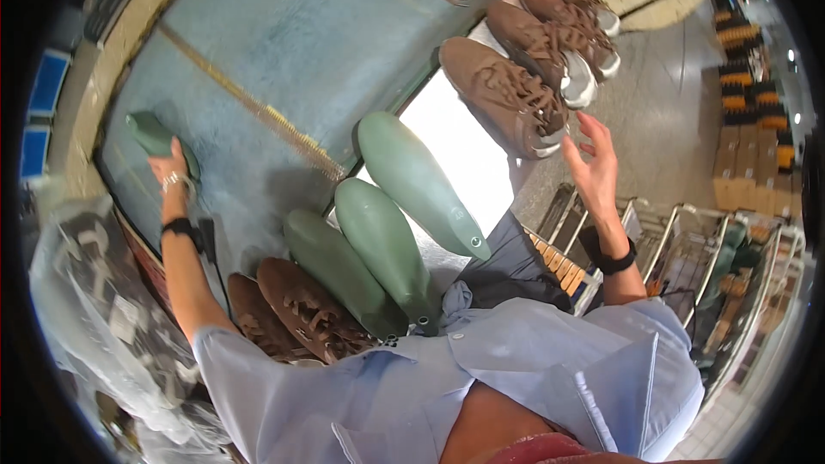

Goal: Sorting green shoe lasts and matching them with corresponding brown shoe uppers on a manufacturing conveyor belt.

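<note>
My left hand (pixel 169 174) is stretched far out over the blue-grey worktop (pixel 284 43), fingers wrapped around a dark green plastic shoe last (pixel 153 136). My right hand (pixel 593 163) is open and empty, fingers spread, just beside the nearest brown suede lace-up shoe (pixel 507 99). Between my arms, near my chest, lie three more green lasts (pixel 387 232) and a pair of brown shoes (pixel 301 309).

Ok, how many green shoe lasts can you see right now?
4: three green shoe lasts side by side mid-table, and one under the left hand at far left. Others may be hidden.
</note>
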A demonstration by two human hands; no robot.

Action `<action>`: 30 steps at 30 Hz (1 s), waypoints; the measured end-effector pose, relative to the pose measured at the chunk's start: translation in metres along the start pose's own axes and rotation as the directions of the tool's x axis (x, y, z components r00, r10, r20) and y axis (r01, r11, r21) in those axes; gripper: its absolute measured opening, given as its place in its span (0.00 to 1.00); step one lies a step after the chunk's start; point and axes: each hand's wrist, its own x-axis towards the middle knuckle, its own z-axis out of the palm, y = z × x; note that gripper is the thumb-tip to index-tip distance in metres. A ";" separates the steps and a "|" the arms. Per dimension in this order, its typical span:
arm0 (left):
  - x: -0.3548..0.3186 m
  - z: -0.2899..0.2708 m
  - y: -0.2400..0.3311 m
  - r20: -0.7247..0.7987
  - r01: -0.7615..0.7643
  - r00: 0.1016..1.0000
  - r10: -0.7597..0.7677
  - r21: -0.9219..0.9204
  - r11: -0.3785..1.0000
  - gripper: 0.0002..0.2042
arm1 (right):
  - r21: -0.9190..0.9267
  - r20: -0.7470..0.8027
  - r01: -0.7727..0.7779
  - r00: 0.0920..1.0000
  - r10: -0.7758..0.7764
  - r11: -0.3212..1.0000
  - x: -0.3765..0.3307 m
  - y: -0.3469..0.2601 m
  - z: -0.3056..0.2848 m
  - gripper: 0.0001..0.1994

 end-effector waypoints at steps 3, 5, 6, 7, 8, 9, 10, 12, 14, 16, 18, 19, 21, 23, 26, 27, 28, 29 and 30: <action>-0.101 0.004 0.045 0.323 -0.208 0.933 0.157 0.128 0.970 0.48 | -0.033 0.043 -0.162 0.986 0.163 0.986 -0.007 0.033 0.006 0.24; -0.106 -0.037 -0.007 0.421 -0.433 0.833 0.359 0.093 0.896 0.42 | 0.290 0.090 -0.209 0.978 0.190 0.934 0.003 0.052 0.029 0.28; -0.119 -0.056 0.008 0.580 -0.367 0.726 0.369 -0.127 0.921 0.39 | 0.307 0.083 -0.217 0.976 0.202 0.926 0.008 0.061 0.034 0.28; -0.146 -0.071 0.039 0.711 -0.249 0.568 0.413 -0.330 0.911 0.35 | 0.297 0.003 -0.205 0.977 0.214 0.933 0.011 0.072 0.036 0.28; -0.171 -0.094 0.063 0.650 -0.279 0.581 0.490 -0.406 0.870 0.33 | 0.295 -0.063 -0.188 0.975 0.215 0.937 0.013 0.077 0.037 0.29; -0.197 -0.120 0.086 0.578 -0.305 0.598 0.556 -0.477 0.824 0.31 | 0.259 0.050 -0.279 0.960 0.275 0.925 0.016 0.068 0.033 0.29; -0.221 -0.155 0.119 0.545 -0.424 0.540 0.641 -0.482 0.767 0.31 | 0.276 0.048 -0.271 0.962 0.268 0.922 0.015 0.070 0.030 0.29; -0.261 -0.216 0.180 0.453 -0.659 0.389 0.802 -0.471 0.586 0.35 | 0.335 0.054 -0.200 0.980 0.193 0.921 0.018 0.071 0.033 0.26; -0.296 -0.267 0.219 0.302 -0.847 0.231 0.925 -0.405 0.344 0.43 | 0.356 0.026 -0.050 0.999 0.044 0.933 0.015 0.024 0.017 0.23; -0.329 -0.312 0.252 0.208 -0.934 0.058 0.976 -0.333 0.127 0.52 | 0.353 0.123 -0.056 0.992 0.013 0.934 0.010 -0.022 -0.003 0.22; -0.357 -0.337 0.272 0.270 -0.922 -0.111 0.956 -0.387 0.002 0.59 | 0.332 0.034 0.176 0.980 -0.198 0.927 0.009 -0.041 -0.005 0.21; -0.373 -0.341 0.273 0.336 -0.866 -0.127 0.933 -0.496 0.061 0.59 | 0.267 0.118 0.063 0.988 -0.098 0.962 0.007 -0.058 -0.013 0.20; -0.402 -0.312 0.251 0.352 -0.725 -0.063 0.934 -0.660 0.199 0.53 | 0.276 0.074 0.256 0.955 -0.286 0.926 0.006 -0.081 -0.016 0.20; -0.406 -0.317 0.252 0.471 -0.654 -0.004 0.882 -0.669 0.354 0.49 | 0.364 0.183 0.280 0.914 -0.363 0.888 0.010 -0.089 -0.022 0.22; -0.377 -0.300 0.230 0.462 -0.548 0.206 0.863 -0.676 0.493 0.48 | 0.624 0.358 0.042 0.872 -0.333 0.781 0.014 -0.097 -0.013 0.22; -0.361 -0.283 0.216 0.351 -0.522 0.352 0.868 -0.696 0.493 0.48 | 0.641 0.374 -0.022 0.882 -0.286 0.767 0.016 -0.094 -0.004 0.22; -0.342 -0.271 0.204 0.341 -0.463 0.489 0.803 -0.679 0.570 0.48 | 0.658 0.395 -0.090 0.886 -0.241 0.747 0.021 -0.084 0.005 0.22; -0.320 -0.257 0.195 0.326 -0.395 0.602 0.729 -0.672 0.626 0.47 | 0.579 0.306 0.047 0.913 -0.270 0.814 0.027 -0.062 0.016 0.20; -0.294 -0.240 0.190 0.279 -0.353 0.702 0.655 -0.662 0.661 0.47 | 0.476 0.216 0.173 0.927 -0.306 0.862 0.032 -0.037 0.028 0.18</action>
